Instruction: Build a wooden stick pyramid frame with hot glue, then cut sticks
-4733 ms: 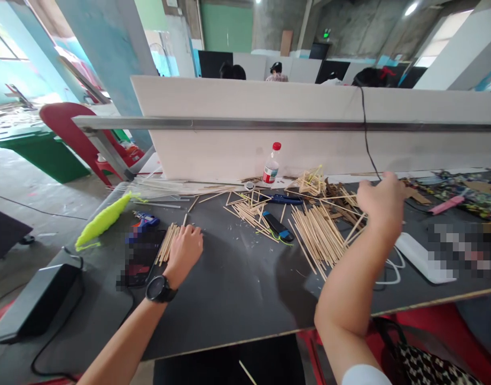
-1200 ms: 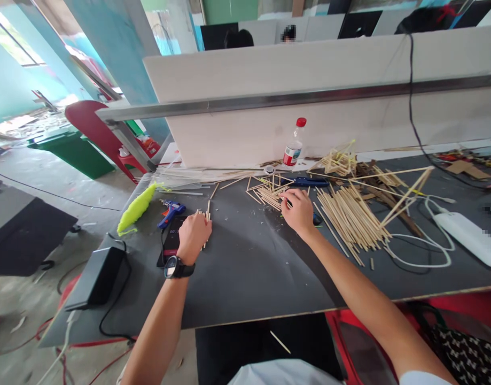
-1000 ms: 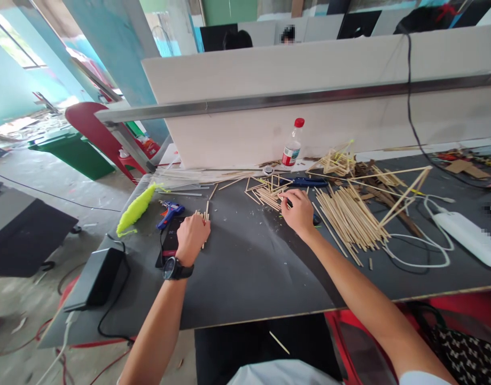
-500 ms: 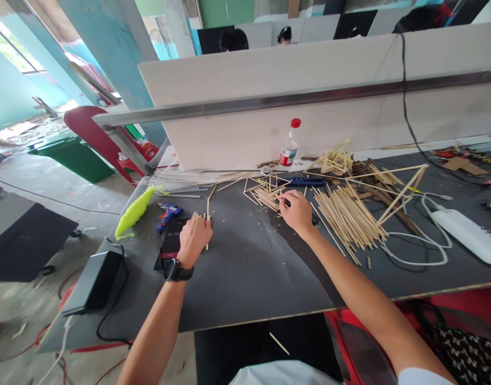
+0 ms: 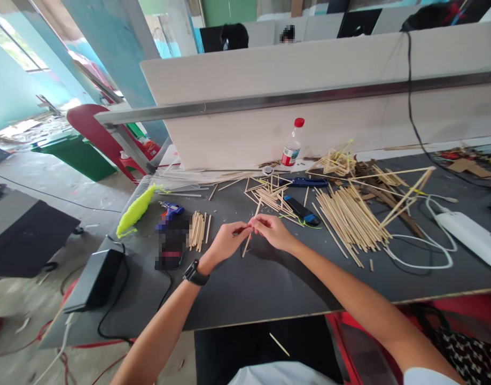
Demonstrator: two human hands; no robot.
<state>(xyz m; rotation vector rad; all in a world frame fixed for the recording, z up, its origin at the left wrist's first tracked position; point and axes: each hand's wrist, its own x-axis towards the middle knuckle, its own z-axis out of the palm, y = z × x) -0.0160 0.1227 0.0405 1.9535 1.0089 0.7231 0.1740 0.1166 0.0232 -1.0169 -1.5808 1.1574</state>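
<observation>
My left hand and my right hand meet above the middle of the dark table. Both pinch one thin wooden stick, which slants down toward me. A small bundle of short sticks lies to the left of my left hand. A larger heap of long sticks is spread to the right. Behind my hands lies a loose tangle of sticks and a dark blue utility knife.
A blue glue gun, a yellow-green fuzzy thing and a black power adapter sit at the left. A bottle with a red cap stands by the white partition. A white power strip with cable lies right.
My left hand has left the small stick bundle and moved to the middle. My right hand came back from the tangle with a stick, and both hands now hold it.
</observation>
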